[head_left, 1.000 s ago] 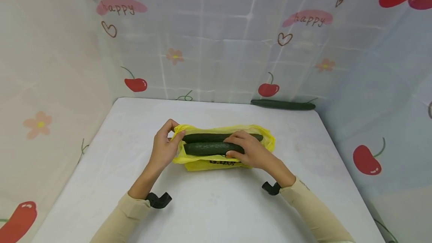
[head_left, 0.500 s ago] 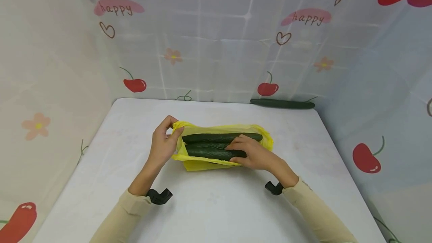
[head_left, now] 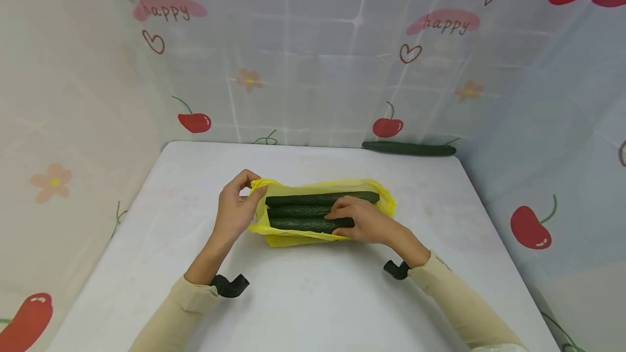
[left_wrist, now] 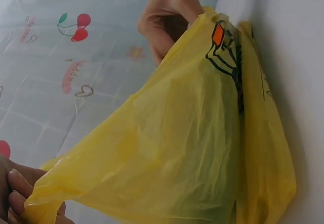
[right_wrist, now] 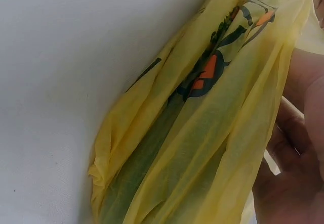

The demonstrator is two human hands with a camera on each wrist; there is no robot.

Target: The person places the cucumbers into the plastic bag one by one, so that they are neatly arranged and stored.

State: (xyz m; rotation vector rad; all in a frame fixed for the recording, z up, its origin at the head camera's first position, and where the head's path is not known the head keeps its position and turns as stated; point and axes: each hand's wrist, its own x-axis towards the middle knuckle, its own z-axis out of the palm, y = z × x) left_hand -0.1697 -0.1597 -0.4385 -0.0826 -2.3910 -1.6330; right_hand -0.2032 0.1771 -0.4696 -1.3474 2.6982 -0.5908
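Across the middle of the table lies a yellow plastic bag, its mouth facing up. Inside it, dark green cucumbers lie side by side: a far one, a middle one and a near one. My left hand pinches the bag's left rim between thumb and fingers; the left wrist view shows the plastic pulled taut from it. With the thumb on the near side and the fingers over the top, my right hand grips the near cucumber. The bag wall hides its fingertips in the right wrist view.
Another cucumber lies along the back edge of the white table, to the right. Printed curtains with cherries and hearts hang behind the table and at both sides.
My right hand has lowered the near cucumber into the bag and towards me; the middle cucumber now shows behind it. The left hand keeps hold of the rim.
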